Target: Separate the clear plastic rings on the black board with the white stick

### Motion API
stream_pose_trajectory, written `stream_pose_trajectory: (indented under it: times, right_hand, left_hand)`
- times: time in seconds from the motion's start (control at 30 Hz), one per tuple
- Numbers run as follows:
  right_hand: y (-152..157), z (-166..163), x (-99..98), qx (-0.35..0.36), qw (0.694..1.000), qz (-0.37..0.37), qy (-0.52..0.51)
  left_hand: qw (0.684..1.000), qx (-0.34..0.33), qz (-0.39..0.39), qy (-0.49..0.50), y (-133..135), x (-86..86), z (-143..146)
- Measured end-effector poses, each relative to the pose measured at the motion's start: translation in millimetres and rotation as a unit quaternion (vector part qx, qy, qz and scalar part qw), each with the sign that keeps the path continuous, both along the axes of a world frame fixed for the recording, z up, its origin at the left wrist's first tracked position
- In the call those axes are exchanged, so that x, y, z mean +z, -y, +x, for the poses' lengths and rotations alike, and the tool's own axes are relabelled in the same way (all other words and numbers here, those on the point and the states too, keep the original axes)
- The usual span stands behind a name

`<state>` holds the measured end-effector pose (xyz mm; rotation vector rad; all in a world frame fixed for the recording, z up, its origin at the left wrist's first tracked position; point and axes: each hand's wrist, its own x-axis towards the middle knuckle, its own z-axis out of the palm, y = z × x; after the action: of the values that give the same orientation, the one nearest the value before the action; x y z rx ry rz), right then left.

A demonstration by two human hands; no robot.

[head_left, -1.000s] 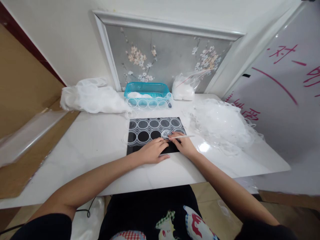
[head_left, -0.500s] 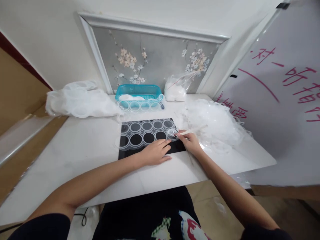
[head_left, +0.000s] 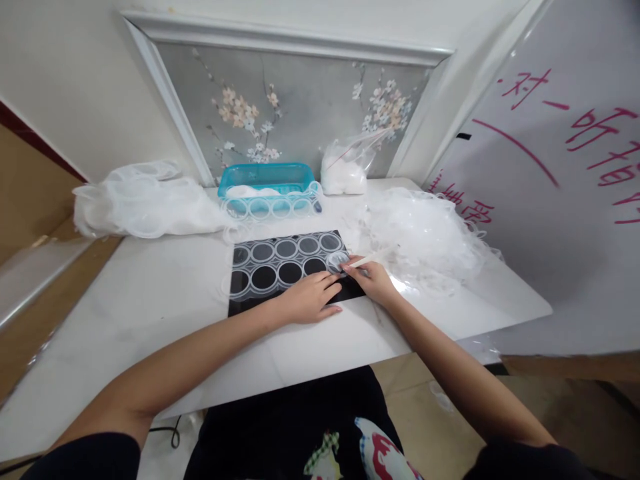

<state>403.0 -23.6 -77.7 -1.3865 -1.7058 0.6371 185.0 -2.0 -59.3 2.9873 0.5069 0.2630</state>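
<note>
A clear plastic sheet with two rows of round, white-rimmed cut-outs (head_left: 276, 265) lies on a black rectangular mat (head_left: 241, 308). My left hand (head_left: 307, 299) rests palm-down across the near edge of the sheet and mat, its fingers stretched out. At the sheet's right end, my right hand (head_left: 374, 281) pinches a thin, pale, pen-like stick (head_left: 361, 261). The stick's lower end is hidden by the fingers. Close to those fingertips, a whitish translucent disc (head_left: 337, 259) sits over the last circle in the near row.
Behind the mat stands a blue plastic tub (head_left: 267, 175) with white pieces inside. A zip bag of white material (head_left: 344, 175) is beside it. Piled ring-patterned plastic sheets lie left (head_left: 145, 203) and right (head_left: 425, 230). A whiteboard (head_left: 565, 267) borders the table's right side.
The view has shifted slightly, so the table things appear a little further left and up. My right fingertips have come closer to my left fingertips. Both hands otherwise keep nearly the same pose.
</note>
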Motion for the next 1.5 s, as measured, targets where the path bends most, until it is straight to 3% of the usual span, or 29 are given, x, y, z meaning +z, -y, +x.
stream_pose_trajectory:
  times: [0.2,0.27,0.33,0.4,0.47,0.53,0.67,0.77,0.87,0.93,1.0,1.1,1.17,1.3,1.5]
  right_hand:
    - [-9.1,3.2,5.2,0.133,0.974,0.061,0.173]
    - [-20.7,9.9,10.5,0.141,0.960,0.093,0.223]
    - [-36.6,24.1,21.4,0.075,0.959,0.130,0.239]
    - [-53.5,46.2,37.5,-0.065,0.958,0.166,0.224]
    - [-66.6,72.9,54.2,-0.243,0.928,0.177,0.219]
    - [-72.3,97.6,65.7,-0.355,0.891,0.123,0.254]
    - [-63.4,117.5,68.7,-0.356,0.881,0.020,0.311]
    - [-57.9,96.0,67.8,-0.359,0.873,0.089,0.317]
    - [-67.7,41.8,68.2,-0.261,0.916,0.168,0.256]
    - [-79.9,-9.3,64.7,-0.138,0.964,0.141,0.180]
    - [-91.3,-65.2,56.8,-0.024,0.994,0.060,0.088]
    - [-100.4,-138.8,39.6,0.116,0.992,-0.040,-0.009]
    - [-100.4,-171.2,28.8,0.176,0.981,-0.075,-0.042]
    - [-93.3,-194.8,18.0,0.217,0.971,-0.081,-0.067]
    - [-88.2,-194.7,17.3,0.221,0.974,-0.022,-0.037]
  left_hand:
    - [1.000,-0.007,-0.010,0.002,-0.5,2.1,3.0]
    - [1.000,-0.007,-0.013,0.003,-0.4,3.0,3.7]
    - [1.000,-0.006,-0.018,0.005,-0.2,4.2,2.7]
    - [1.000,-0.007,-0.024,0.006,0.7,5.9,-2.1]
    - [0.999,-0.014,-0.030,0.006,2.9,8.0,-13.1]
    - [0.999,-0.031,-0.033,0.010,5.8,10.6,-31.6]
    - [0.998,-0.035,-0.034,0.042,4.2,16.1,-86.6]
    - [0.995,0.033,-0.064,0.067,-8.8,19.9,-131.7]
    - [0.979,0.137,-0.111,0.099,-24.1,24.9,-167.9]
    - [0.963,0.204,-0.130,0.119,-31.0,27.8,-183.9]
    - [0.951,0.246,-0.133,0.135,-34.6,27.2,-193.3]
    - [0.949,0.252,-0.123,0.146,-35.3,17.7,-198.6]
    - [0.959,0.229,-0.091,0.141,-33.9,8.7,-199.0]
    - [0.969,0.216,-0.013,0.117,-29.1,-1.9,-198.4]
    - [0.968,0.225,0.032,0.103,-19.5,3.8,-196.9]
